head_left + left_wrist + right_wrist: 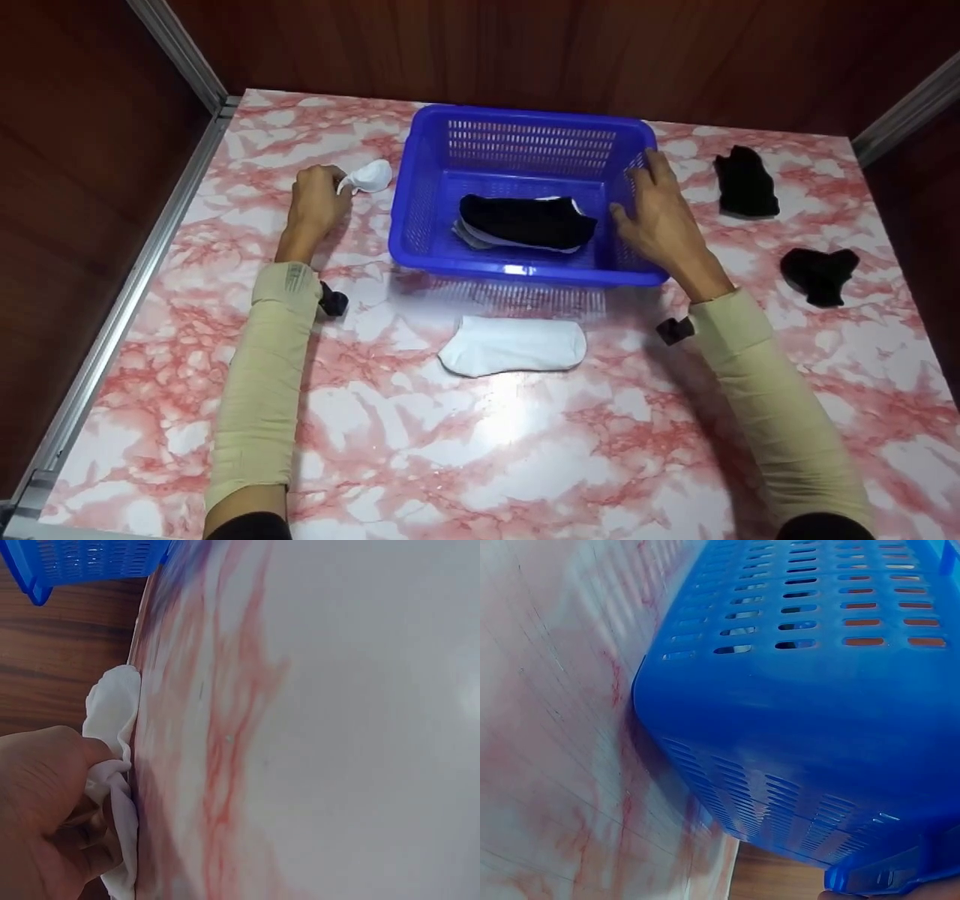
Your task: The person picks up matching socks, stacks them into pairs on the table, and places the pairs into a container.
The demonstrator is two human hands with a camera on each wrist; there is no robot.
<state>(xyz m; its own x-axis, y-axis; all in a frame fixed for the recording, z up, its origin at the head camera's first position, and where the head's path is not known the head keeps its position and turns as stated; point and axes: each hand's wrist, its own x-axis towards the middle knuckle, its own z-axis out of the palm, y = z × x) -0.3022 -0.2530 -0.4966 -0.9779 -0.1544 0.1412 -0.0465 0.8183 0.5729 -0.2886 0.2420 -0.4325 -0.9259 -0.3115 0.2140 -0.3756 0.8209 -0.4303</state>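
My left hand (316,201) pinches a crumpled white sock (369,177) to the left of the basket. In the left wrist view, thumb and fingers hold the bunched sock (114,709) close to the table edge. My right hand (660,214) grips the right rim of the blue plastic basket (525,273), thumb inside the rim. Folded socks lie stacked in the basket, a black sock (525,221) on top with white and grey ones under it. A flat white sock (514,346) rests on the table in front of the basket. The right wrist view shows the basket's perforated side (780,712).
Two bunched black socks, one farther back (747,182) and one nearer (819,276), lie on the right of the marbled red-and-white table (450,457). Dark wooden panels (525,52) stand behind and at both sides of it.
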